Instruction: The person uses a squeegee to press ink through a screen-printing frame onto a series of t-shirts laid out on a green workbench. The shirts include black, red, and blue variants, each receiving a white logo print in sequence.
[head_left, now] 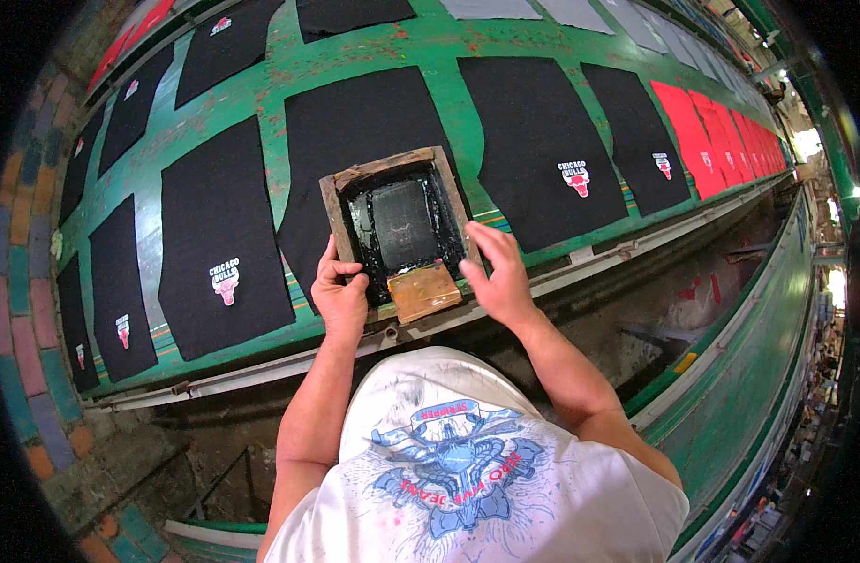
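Gripping the wooden frame (400, 161) at its left side, towards the near corner, the left hand (341, 293) has its fingers curled in and its thumb pressed close, and that's a firm hold! Over on the other rail, the right hand (500, 277) comes alongside with fingers stretched and thumb apart, right at the wood; whether it truly grasps or merely touches, I cannot tell.

And the frame itself? Squarely between the 2 hands, over the lower part of 1 black cloth piece (364, 117) on the long green table (439, 47). Inside, a dark mesh (402, 220) is ringed by glossy black, with a faint figure near its middle. At the near end sits a yellowish-brown block (425, 291), slanted across the frame's edge, just beside the right thumb.

Look left: another black panel (205, 216) wears 1 red-and-white animal-head print (226, 281) low down. To the right, 2 more printed black panels (533, 131), then a row of red pieces (683, 131) running off along the table!
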`<action>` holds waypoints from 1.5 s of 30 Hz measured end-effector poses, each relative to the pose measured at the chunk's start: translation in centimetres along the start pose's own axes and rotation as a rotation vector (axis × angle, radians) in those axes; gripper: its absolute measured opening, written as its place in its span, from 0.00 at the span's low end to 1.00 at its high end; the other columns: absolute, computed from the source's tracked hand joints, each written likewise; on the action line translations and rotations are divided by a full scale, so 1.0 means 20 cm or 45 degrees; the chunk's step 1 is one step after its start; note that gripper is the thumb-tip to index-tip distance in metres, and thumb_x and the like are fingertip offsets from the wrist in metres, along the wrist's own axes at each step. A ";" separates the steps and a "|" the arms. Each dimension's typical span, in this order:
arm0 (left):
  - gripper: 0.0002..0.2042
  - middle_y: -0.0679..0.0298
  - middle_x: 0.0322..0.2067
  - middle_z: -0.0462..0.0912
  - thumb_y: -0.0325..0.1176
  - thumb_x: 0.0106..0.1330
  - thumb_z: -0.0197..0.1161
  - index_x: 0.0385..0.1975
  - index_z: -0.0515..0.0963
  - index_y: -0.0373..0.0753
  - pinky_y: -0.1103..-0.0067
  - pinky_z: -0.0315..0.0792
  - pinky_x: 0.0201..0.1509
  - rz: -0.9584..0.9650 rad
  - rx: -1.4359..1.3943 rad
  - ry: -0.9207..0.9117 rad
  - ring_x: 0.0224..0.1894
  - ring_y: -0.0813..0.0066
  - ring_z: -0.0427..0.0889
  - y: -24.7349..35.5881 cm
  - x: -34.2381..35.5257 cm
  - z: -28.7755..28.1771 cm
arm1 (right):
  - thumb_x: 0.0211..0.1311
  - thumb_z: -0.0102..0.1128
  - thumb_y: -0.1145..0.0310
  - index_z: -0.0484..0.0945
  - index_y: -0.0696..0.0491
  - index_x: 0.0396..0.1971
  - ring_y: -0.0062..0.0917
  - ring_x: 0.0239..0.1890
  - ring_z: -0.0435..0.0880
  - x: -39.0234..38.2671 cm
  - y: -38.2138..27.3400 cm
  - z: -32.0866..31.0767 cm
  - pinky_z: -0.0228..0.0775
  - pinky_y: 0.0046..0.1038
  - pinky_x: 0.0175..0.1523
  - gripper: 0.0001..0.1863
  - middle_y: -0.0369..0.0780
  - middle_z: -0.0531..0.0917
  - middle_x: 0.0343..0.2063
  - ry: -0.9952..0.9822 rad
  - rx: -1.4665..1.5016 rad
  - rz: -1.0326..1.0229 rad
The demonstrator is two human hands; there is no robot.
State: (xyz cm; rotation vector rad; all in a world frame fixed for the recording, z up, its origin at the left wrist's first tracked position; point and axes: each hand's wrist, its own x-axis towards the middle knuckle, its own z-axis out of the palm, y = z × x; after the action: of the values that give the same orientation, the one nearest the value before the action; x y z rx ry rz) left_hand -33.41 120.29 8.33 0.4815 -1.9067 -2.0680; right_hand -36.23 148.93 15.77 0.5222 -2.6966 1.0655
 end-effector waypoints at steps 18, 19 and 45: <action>0.30 0.44 0.73 0.77 0.24 0.64 0.78 0.69 0.81 0.32 0.57 0.70 0.79 0.436 0.907 -0.331 0.75 0.46 0.74 0.11 0.08 -0.16 | 0.64 0.66 0.74 0.89 0.57 0.55 0.47 0.44 0.89 0.21 -0.33 -0.02 0.83 0.48 0.53 0.19 0.48 0.91 0.40 -0.331 -0.221 -0.139; 0.25 0.46 0.73 0.78 0.30 0.69 0.75 0.66 0.83 0.33 0.53 0.69 0.78 0.556 1.001 -0.341 0.74 0.41 0.73 0.14 0.10 -0.17 | 0.65 0.66 0.73 0.88 0.57 0.55 0.48 0.44 0.89 0.23 -0.34 0.00 0.83 0.49 0.52 0.18 0.49 0.91 0.40 -0.249 -0.256 -0.070; 0.27 0.51 0.71 0.81 0.30 0.61 0.68 0.63 0.85 0.31 0.51 0.62 0.83 0.798 1.401 -0.504 0.72 0.50 0.77 0.25 0.19 -0.20 | 0.67 0.67 0.75 0.89 0.52 0.57 0.49 0.55 0.90 0.59 -0.36 0.36 0.83 0.46 0.62 0.19 0.47 0.92 0.51 -0.243 -0.232 0.015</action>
State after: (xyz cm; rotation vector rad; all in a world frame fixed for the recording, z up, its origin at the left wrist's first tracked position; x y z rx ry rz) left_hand -35.27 114.69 12.84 -0.3498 -2.8197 -0.6340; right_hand -44.69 136.06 18.67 0.6030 -2.9275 0.7979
